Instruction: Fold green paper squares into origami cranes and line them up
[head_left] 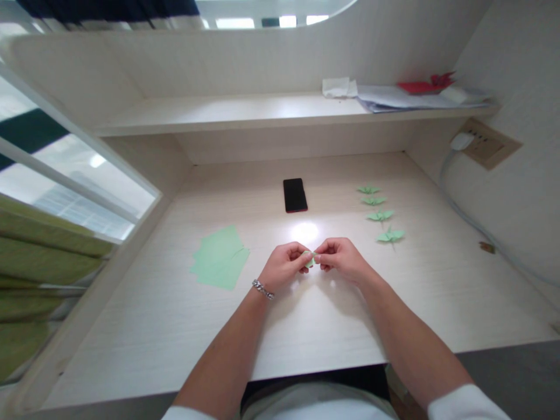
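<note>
Between my two hands is a small folded piece of green paper [310, 262], held just above the desk. My left hand [286, 265] pinches its left side with thumb and fingers. From the right, my right hand [340, 258] pinches the other side. Most of the paper is hidden by my fingers, so its exact folded shape is unclear. To the left lies a fanned stack of flat green paper sheets [219, 259]. Several folded green paper cranes stand in a column on the right, the closest being this crane [391, 235].
A black phone [295, 195] lies beyond my hands on the pale desk [144, 326]. Papers [389, 99] and a red folded paper piece [441, 80] rest on the shelf [210, 114]. A white charger [462, 140] with a cable [464, 216] is plugged in at right.
</note>
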Demonstrator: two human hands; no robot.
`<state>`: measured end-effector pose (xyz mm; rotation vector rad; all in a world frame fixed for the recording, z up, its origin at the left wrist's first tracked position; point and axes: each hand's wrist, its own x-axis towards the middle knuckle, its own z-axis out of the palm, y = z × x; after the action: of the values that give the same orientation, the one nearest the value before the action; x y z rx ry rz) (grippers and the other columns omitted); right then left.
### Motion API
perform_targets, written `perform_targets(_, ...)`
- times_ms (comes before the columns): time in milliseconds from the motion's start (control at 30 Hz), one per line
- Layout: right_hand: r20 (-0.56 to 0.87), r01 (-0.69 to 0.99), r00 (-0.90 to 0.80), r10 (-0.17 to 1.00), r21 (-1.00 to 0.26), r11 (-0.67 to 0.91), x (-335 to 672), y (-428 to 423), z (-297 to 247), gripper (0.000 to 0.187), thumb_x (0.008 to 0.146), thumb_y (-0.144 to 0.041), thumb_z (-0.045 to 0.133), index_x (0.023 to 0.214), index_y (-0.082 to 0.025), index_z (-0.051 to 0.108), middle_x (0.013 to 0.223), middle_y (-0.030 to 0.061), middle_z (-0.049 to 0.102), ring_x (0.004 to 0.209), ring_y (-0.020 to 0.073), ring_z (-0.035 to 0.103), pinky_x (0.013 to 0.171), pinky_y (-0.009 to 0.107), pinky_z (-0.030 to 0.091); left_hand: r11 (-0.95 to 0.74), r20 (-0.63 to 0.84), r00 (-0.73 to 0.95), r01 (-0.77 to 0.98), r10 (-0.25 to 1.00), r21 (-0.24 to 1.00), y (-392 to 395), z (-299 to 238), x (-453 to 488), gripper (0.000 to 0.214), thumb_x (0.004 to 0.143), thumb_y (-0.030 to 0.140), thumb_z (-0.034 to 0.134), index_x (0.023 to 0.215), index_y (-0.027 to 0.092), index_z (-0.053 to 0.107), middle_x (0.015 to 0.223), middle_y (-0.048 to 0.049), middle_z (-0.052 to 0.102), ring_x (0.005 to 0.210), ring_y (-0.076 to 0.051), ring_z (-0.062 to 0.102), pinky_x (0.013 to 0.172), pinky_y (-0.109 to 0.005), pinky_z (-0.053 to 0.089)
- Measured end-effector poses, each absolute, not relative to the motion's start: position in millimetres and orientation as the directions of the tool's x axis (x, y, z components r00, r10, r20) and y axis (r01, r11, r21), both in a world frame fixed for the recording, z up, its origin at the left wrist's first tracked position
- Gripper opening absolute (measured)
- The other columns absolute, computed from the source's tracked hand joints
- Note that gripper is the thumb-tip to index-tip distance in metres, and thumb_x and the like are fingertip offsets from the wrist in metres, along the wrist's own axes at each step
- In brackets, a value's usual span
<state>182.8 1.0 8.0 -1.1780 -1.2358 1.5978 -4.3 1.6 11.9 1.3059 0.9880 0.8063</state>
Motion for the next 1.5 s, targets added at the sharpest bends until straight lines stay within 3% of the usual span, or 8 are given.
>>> perform_targets(233,-0.232,-0.1,-0.27,0.934,-0.958,-0.267,185.5,1.8,9.5,0.031,0.066,-0.033,0.076,0.089,-0.014,0.069,0.061,0.0015,0.066,0.057,0.0136,0.064,0.058,0.027,0.052,0.114,-0.106,0.335,-0.002,0.936,0.994,3.8,6.5,0.0,0.029,0.075,0.04,0.069,0.076,0.012,0.06,0.061,-0.0022,0.063,0.053,-0.012,0.06,0.052,-0.023,0.048)
perform_targets(567,-0.042,-0.061,-0.159,0.986,-0.997,-0.052,182.2,6.4,0.4,0.026,0.074,-0.034,0.068,0.093,-0.016,0.065,0.07,0.0012,0.066,0.059,0.0135,0.063,0.058,0.027,0.052,0.221,-0.18,0.352,-0.08,0.919,0.972,0.5,8.7,3.0,0.031,0.073,0.04,0.072,0.077,0.013,0.058,0.069,-0.0048,0.066,0.059,-0.016,0.067,0.057,-0.026,0.054)
perform_targets(767,-0.034,-0.081,-0.102,0.994,-0.996,-0.042,182.1,7.4,2.0,0.029,0.073,-0.035,0.068,0.096,-0.017,0.062,0.065,-0.0003,0.064,0.061,0.0145,0.064,0.06,0.028,0.052,0.191,-0.161,0.268,-0.09,0.95,0.977,1.2,6.2,4.5,0.028,0.074,0.038,0.071,0.079,0.012,0.064,0.072,-0.0057,0.067,0.064,-0.016,0.067,0.062,-0.029,0.056)
perform_targets(933,-0.028,-0.074,-0.124,0.992,-0.997,-0.037,185.8,9.8,2.4,0.034,0.073,-0.036,0.068,0.101,-0.018,0.06,0.065,-0.0015,0.063,0.059,0.0145,0.063,0.058,0.027,0.051,0.085,-0.047,0.302,-0.113,0.952,0.99,2.4,7.7,-0.4,0.041,0.066,0.026,0.078,0.104,0.015,0.067,0.087,-0.008,0.071,0.078,-0.018,0.067,0.071,-0.03,0.056)
perform_targets(1067,-0.026,-0.028,-0.082,0.996,-0.999,-0.029,178.4,5.8,2.5,0.038,0.078,-0.042,0.063,0.106,-0.017,0.059,0.067,0.0002,0.063,0.061,0.0151,0.062,0.059,0.028,0.051,0.034,-0.028,0.202,-0.029,0.979,0.999,2.2,5.5,0.0,0.032,0.066,0.023,0.077,0.096,0.014,0.071,0.085,-0.0081,0.072,0.073,-0.017,0.067,0.072,-0.031,0.056)
perform_targets(1167,0.013,0.094,-0.073,0.997,-0.995,0.02,168.4,0.7,1.6,0.058,0.069,-0.039,0.073,0.121,-0.018,0.055,0.086,0.0039,0.065,0.07,0.015,0.061,0.064,0.028,0.051,0.003,-0.001,0.088,-0.024,0.996,1.0,2.1,1.8,3.6,0.031,0.07,0.028,0.074,0.097,0.014,0.071,0.092,-0.0095,0.072,0.077,-0.019,0.068,0.073,-0.033,0.056)
perform_targets(1300,0.028,0.222,-0.074,0.997,-0.974,0.043,161.0,-2.8,-0.6,0.087,0.059,-0.033,0.08,0.137,-0.018,0.043,0.087,0.0021,0.063,0.068,0.0139,0.058,0.064,0.028,0.049,-0.001,0.002,0.02,-0.039,1.0,0.999,1.8,-1.6,8.8,0.032,0.069,0.034,0.075,0.093,0.013,0.072,0.09,-0.0102,0.073,0.079,-0.02,0.068,0.073,-0.032,0.056)
perform_targets(1500,-0.017,0.015,-0.073,0.997,-1.0,-0.016,162.5,-0.6,-2.1,0.059,0.077,-0.037,0.062,0.132,-0.017,0.049,0.085,0.004,0.064,0.069,0.0155,0.061,0.063,0.03,0.051,0.078,-0.078,0.005,-0.188,0.997,0.979,1.1,-1.4,14.6,0.033,0.067,0.036,0.077,0.087,0.012,0.067,0.077,-0.007,0.071,0.068,-0.017,0.068,0.067,-0.032,0.057)
